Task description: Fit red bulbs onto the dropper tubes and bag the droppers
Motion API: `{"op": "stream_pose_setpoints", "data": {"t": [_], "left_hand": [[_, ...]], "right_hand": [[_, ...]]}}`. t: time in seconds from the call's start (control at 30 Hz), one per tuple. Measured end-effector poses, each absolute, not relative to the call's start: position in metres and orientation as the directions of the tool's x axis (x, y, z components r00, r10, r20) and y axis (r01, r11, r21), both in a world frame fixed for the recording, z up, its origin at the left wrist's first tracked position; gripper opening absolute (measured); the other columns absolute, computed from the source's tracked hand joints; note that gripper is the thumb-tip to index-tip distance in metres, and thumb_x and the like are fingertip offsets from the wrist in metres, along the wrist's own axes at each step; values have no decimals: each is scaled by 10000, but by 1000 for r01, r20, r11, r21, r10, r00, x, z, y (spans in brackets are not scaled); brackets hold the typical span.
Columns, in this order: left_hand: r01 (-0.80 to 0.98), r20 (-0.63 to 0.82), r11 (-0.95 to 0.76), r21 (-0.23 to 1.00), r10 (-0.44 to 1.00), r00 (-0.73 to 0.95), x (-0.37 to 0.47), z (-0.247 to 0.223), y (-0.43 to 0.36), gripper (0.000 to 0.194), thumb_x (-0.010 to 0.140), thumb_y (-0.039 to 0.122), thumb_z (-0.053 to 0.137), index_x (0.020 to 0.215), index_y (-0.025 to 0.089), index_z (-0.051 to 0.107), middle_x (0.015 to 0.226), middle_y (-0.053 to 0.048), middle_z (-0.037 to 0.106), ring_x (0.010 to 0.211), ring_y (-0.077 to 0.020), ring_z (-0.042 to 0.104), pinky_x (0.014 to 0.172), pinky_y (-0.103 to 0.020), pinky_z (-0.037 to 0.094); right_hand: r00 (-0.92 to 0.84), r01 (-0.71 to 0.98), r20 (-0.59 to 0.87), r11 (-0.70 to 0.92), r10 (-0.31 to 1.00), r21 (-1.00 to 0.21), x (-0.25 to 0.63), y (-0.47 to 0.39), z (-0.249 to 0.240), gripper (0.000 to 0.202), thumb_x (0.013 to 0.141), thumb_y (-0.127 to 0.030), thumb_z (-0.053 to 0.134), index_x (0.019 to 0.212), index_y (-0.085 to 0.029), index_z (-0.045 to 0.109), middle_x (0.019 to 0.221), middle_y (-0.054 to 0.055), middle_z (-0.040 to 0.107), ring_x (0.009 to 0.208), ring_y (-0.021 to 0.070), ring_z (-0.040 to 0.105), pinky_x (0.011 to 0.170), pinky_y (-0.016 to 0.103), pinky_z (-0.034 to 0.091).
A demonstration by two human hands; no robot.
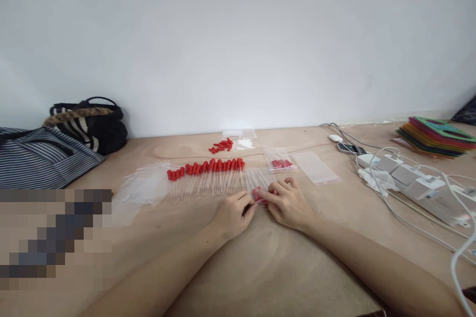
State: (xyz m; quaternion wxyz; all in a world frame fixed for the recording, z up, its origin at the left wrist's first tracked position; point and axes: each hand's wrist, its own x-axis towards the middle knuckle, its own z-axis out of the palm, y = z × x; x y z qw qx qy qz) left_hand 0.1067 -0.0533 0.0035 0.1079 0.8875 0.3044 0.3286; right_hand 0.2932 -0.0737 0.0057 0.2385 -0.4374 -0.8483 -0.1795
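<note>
Both hands meet at the near edge of a clear plastic bag point(256, 177) holding several glass droppers with red rubber bulbs. My left hand point(235, 212) pinches the left end of that edge. My right hand point(288, 204) is closed on the right end, its index finger lying over the red bulbs point(259, 193). Left of them lies a row of droppers point(219, 181), red bulbs pointing away from me. Just behind my right hand is another filled bag point(278, 159). An unfilled flat bag point(317, 167) lies to its right.
Clear bags point(143, 185) are stacked at left. Loose red bulbs point(222, 146) lie at the back beside thin clear tubes point(243, 143). Striped bags point(48, 158) stand far left. A power strip point(420, 183) with chargers and cables, and coloured sheets point(437, 137), occupy the right.
</note>
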Motion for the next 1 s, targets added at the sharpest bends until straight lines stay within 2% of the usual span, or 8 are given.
{"op": "stream_pose_setpoints", "data": {"t": [0.13, 0.3, 0.43, 0.6, 0.73, 0.87, 0.93, 1.0], "left_hand": [[467, 510, -790, 396, 613, 604, 107, 3, -54, 161, 811, 131, 439, 666, 169, 498, 665, 2, 517, 605, -113, 497, 566, -217, 400], [459, 502, -794, 398, 608, 616, 107, 3, -54, 155, 812, 115, 438, 682, 169, 503, 676, 0, 533, 619, -119, 507, 588, -226, 411], [464, 503, -789, 402, 614, 609, 107, 3, -53, 157, 808, 103, 442, 679, 170, 500, 678, 0, 533, 623, -120, 515, 589, -225, 414], [454, 510, -795, 402, 607, 609, 107, 4, -53, 153, 808, 104, 444, 684, 173, 501, 672, 4, 531, 619, -118, 518, 584, -222, 414], [455, 504, -791, 410, 612, 610, 107, 3, -53, 158, 814, 113, 432, 688, 175, 504, 676, 2, 537, 626, -121, 523, 588, -227, 418], [451, 509, -792, 412, 610, 607, 107, 3, -52, 159, 823, 122, 427, 698, 175, 510, 685, -1, 544, 632, -122, 527, 594, -230, 421], [452, 513, -790, 413, 612, 601, 106, 2, -52, 161, 826, 126, 429, 695, 175, 509, 683, -1, 542, 633, -123, 526, 594, -229, 421], [460, 512, -786, 412, 618, 597, 106, 1, -52, 162, 826, 128, 433, 690, 174, 506, 678, 0, 538, 628, -121, 523, 590, -227, 420]], "right_hand": [[-597, 782, 440, 609, 672, 131, 295, -73, 12, 292, 783, -121, 418, 1004, -217, 583, 827, 43, 563, 736, 152, 463, 728, 317, 251], [-610, 779, 348, 618, 712, 100, 297, -71, 17, 291, 729, -78, 433, 957, -180, 583, 920, 60, 565, 821, 160, 488, 742, 307, 267], [-584, 797, 344, 599, 736, 71, 299, -71, 19, 310, 734, -99, 434, 998, -185, 571, 897, 54, 568, 813, 161, 501, 742, 312, 270], [-618, 767, 316, 641, 720, 40, 300, -70, 20, 423, 709, -74, 439, 1068, -271, 547, 988, 33, 555, 853, 151, 512, 753, 302, 274], [-601, 775, 344, 631, 722, 29, 298, -69, 20, 326, 701, -79, 466, 964, -228, 589, 940, 34, 569, 838, 148, 520, 752, 295, 282], [-584, 779, 394, 626, 710, 27, 299, -67, 19, 165, 809, -198, 457, 919, -181, 580, 885, 48, 578, 790, 150, 520, 732, 292, 301], [-577, 778, 412, 628, 705, 15, 300, -67, 19, 183, 838, -255, 447, 943, -168, 569, 862, 55, 578, 789, 156, 518, 723, 290, 307], [-596, 760, 422, 649, 683, 23, 301, -67, 19, 217, 828, -220, 452, 1019, -180, 545, 900, 60, 571, 822, 160, 515, 727, 292, 304]]}}
